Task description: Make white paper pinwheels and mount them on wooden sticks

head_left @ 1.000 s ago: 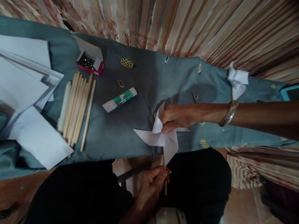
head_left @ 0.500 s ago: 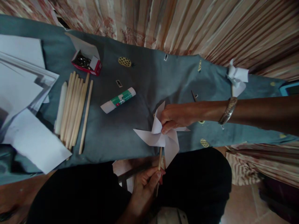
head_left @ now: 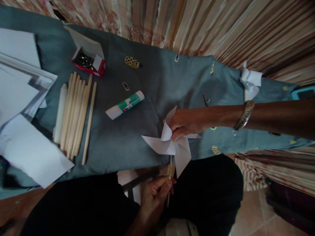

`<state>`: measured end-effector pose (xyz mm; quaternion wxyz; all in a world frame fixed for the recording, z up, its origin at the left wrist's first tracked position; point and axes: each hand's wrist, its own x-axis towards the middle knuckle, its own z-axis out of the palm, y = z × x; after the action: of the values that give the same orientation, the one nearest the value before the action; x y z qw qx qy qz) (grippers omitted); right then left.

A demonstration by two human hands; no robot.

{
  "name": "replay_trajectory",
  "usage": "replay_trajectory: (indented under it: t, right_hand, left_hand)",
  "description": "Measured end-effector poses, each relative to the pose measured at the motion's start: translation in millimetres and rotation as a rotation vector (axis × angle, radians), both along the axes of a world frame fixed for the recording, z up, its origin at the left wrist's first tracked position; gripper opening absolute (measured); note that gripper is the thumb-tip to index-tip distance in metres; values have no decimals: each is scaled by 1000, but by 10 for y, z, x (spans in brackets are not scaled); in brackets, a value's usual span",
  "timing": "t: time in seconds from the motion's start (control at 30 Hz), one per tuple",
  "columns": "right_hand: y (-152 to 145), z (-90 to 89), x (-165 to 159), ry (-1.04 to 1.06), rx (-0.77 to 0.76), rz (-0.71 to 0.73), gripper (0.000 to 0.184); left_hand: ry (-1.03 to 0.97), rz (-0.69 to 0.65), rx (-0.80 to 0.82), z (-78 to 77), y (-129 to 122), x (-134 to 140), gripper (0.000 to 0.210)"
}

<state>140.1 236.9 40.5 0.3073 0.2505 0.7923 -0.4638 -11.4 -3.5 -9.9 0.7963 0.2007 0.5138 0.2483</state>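
A white paper pinwheel (head_left: 159, 145) with pointed, curled blades lies near the front edge of the table, its wooden stick (head_left: 170, 165) running down over my lap. My left hand (head_left: 157, 191) is closed round that stick, thumb and fingers pinching it below the blades. From the right, my right hand (head_left: 184, 123) presses closed fingers at the pinwheel's centre, hiding the hub and parts of the blades. Whether a pin sits under those fingers I cannot tell. Left of the pinwheel lies a green and white glue stick (head_left: 125, 105).
Several wooden sticks (head_left: 76, 114) and a white candle-like stick (head_left: 60, 113) lie at left, near white paper sheets (head_left: 36, 150). Behind them stands an open red box (head_left: 90, 64) of shiny metal pieces. Another white pinwheel (head_left: 251, 80) rests at far right, near a blue-edged device (head_left: 302, 93).
The view has shifted slightly, so the items at left sit a little further left. Both hands keep their hold on the pinwheel, almost unmoved.
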Motion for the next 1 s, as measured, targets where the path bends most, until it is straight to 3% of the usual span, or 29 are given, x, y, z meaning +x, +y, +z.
replay_trajectory:
  t: [0.37,0.73,1.0]
  right_hand:
    - [20,10,-23,-1,-51,-40,16]
    - [43,57,-72,-35,-102,-48,20]
    - [29,88,-79,-75,-129,-143,25]
  left_hand:
    - [-35,0,95,-4,14,210,49]
    - [19,-3,-11,39,26,-102,45]
    - [-31,32,-25,-4,63,-135,43]
